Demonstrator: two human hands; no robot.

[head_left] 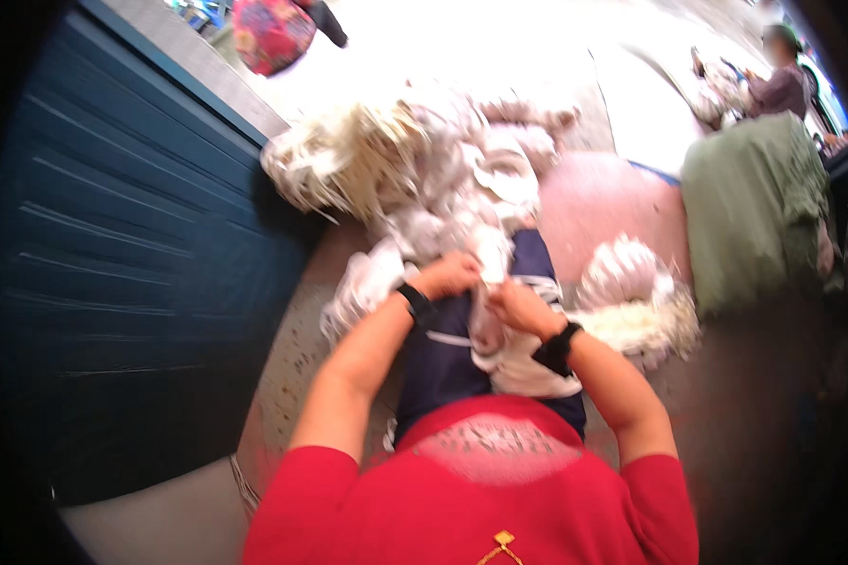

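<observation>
My left hand (449,275) and my right hand (526,310) are close together over my lap. Both are closed on a soft white textile piece (491,252), pinched between the fingers; blur hides its exact kind. More white fabric (532,369) lies across my dark blue trousers (443,377), below my right hand. Just beyond my hands rises a heap of white and pinkish soft pieces (443,169). A bundle of cream strips (349,160) rests at its left side.
A dark blue ribbed metal panel (151,264) stands along my left. To the right are a tied whitish bundle (620,273), loose cream strips (641,325) and a large green sack (754,207). A person (780,89) sits far right; another in floral clothing (273,36) is far left.
</observation>
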